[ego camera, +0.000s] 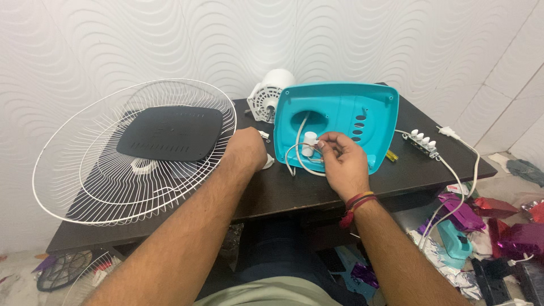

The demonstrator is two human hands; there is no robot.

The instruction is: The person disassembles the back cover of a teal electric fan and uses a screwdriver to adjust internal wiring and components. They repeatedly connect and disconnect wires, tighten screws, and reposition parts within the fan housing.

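Right hand [341,161] pinches the white capacitor [309,143], upright, at its 10 o'clock, against the turquoise fan base cover [340,116]. Left hand [246,148], at 9 o'clock, grips something hidden.

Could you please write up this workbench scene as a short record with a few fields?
Surface: dark table against a white patterned wall
Left hand: rests on the table beside the turquoise fan base
Right hand: pinches white wires at the small white cylinder inside the turquoise fan base
Left of the hands: white wire fan guard with a black panel on it
Behind: white motor
Right: white switch block
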